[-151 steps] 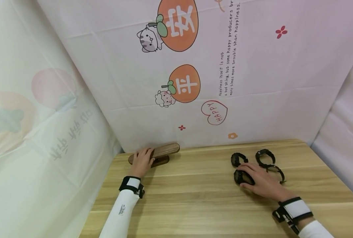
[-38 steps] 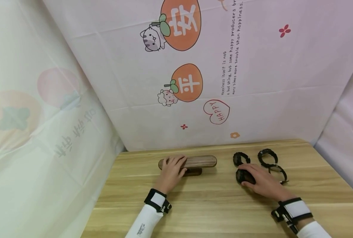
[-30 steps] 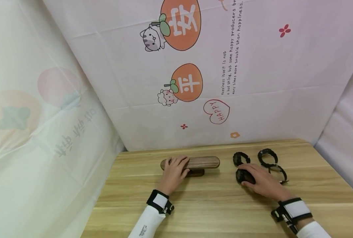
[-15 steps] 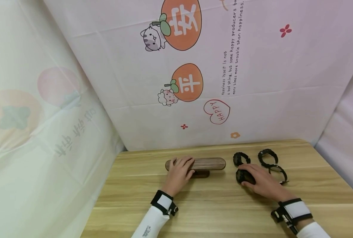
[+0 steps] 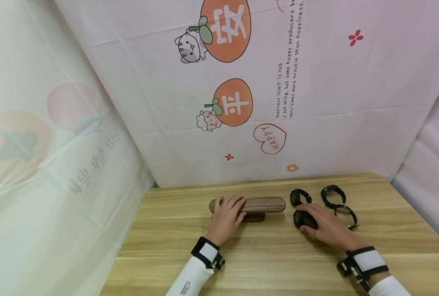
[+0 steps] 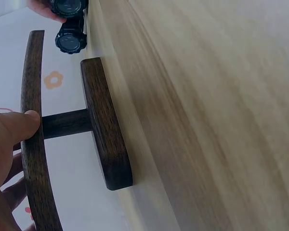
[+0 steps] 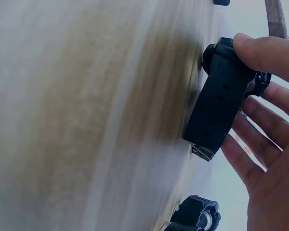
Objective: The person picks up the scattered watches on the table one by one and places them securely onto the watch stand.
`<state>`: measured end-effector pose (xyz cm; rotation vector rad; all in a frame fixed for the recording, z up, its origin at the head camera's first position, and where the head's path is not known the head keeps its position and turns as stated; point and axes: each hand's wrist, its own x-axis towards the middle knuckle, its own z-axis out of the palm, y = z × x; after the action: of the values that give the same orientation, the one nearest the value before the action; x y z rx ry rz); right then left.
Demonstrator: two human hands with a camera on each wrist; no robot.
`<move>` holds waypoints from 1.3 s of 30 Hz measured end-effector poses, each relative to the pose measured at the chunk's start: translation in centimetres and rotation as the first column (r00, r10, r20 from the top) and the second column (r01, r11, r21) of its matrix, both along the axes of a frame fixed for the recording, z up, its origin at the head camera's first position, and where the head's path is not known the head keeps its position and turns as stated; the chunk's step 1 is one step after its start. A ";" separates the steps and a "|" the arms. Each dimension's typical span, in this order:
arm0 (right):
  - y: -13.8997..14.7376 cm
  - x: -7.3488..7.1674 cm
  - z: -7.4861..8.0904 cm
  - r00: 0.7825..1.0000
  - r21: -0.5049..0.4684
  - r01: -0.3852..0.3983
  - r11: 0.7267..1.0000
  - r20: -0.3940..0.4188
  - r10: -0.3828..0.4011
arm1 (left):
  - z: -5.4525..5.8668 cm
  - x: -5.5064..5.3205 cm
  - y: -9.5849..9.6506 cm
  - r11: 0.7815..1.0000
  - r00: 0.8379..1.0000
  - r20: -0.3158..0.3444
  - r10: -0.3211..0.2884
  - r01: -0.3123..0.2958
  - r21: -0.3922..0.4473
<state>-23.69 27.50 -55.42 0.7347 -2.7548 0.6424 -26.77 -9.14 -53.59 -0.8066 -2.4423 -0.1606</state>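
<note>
In the head view my left hand holds a dark wooden stand by the left part of its long rounded top bar. The left wrist view shows the thumb on the slightly curved bar, the fingers behind it, a short post and a thick base. Whether the base touches the table is hard to tell. My right hand grips a black wristwatch on the table. From the right wrist, its thumb lies on the case and the dark strap hangs in a loop.
Behind the gripped watch sits another black watch. Two more, one upper watch and one lower watch, lie to the right. The wooden table ends at a printed white cloth at the back.
My left hand has carried or slid the stand rightward from the table's back left corner, and it now lies nearer the watches. The right hand has stayed on its watch.
</note>
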 end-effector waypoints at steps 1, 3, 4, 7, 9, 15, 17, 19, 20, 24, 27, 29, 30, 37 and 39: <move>0.0 0.0 0.0 1.000 0.000 -0.001 1.000 -0.001 0.001 | 0.1 0.1 0.1 1.000 1.000 -0.002 0.000 0.000 -0.003; 0.0 0.0 -0.1 1.000 0.001 -0.001 1.000 -0.001 0.001 | 0.2 0.1 0.2 1.000 1.000 -0.005 0.000 0.000 -0.009; 0.0 0.0 -0.1 1.000 0.002 -0.002 1.000 -0.001 0.002 | 0.2 0.2 0.3 1.000 1.000 -0.004 -0.003 0.003 -0.009; 0.0 0.0 0.0 1.000 0.003 -0.004 1.000 -0.004 0.004 | 0.2 0.2 0.4 1.000 1.000 0.001 -0.005 0.005 -0.009; 0.0 0.0 0.1 1.000 0.003 -0.005 1.000 -0.008 0.005 | 0.1 0.1 0.6 1.000 1.000 0.004 -0.006 0.006 -0.005; 0.0 0.1 0.1 1.000 0.004 -0.001 1.000 -0.010 0.001 | -0.2 0.0 0.8 1.000 1.000 0.003 -0.009 0.009 -0.004; 0.0 0.1 0.1 1.000 0.006 0.001 1.000 -0.007 -0.001 | -0.2 0.1 0.7 1.000 1.000 0.016 -0.014 0.014 0.003; 0.0 0.1 0.1 1.000 0.009 0.003 1.000 -0.002 -0.003 | 0.0 0.1 0.5 1.000 0.999 0.041 -0.019 0.018 0.026; 0.0 0.1 0.1 1.000 0.010 0.004 1.000 0.001 -0.004 | 0.1 0.1 0.4 0.999 0.998 0.055 -0.020 0.018 0.038; -0.1 0.2 0.2 1.000 0.007 0.010 1.000 -0.004 -0.010 | 0.6 -0.2 -0.4 0.991 0.996 0.084 -0.033 0.022 0.132; -0.2 0.3 0.4 1.000 0.002 0.014 1.000 -0.025 -0.014 | 1.0 -0.4 -1.3 0.978 0.994 0.099 -0.048 0.026 0.208; -0.2 0.4 0.5 0.999 0.003 0.015 1.000 -0.031 -0.015 | 1.2 -0.5 -2.0 0.967 0.991 0.126 -0.054 0.021 0.252; -0.2 0.4 0.5 0.999 0.003 0.014 1.000 -0.031 -0.014 | 1.2 -0.5 -2.4 0.963 0.988 0.145 -0.056 0.015 0.270; -0.2 0.3 0.4 1.000 -0.001 0.016 1.000 -0.026 -0.016 | 0.6 -0.4 -4.5 0.941 0.956 0.288 -0.062 -0.040 0.335; -0.1 0.2 0.2 1.000 -0.002 0.014 1.000 -0.026 -0.014 | 0.4 -0.3 -4.8 0.930 0.940 0.335 -0.064 -0.065 0.360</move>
<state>-23.51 27.37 -55.24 0.7177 -2.7332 0.6275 -27.05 -13.95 -53.23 -0.6490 -2.6094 -0.7949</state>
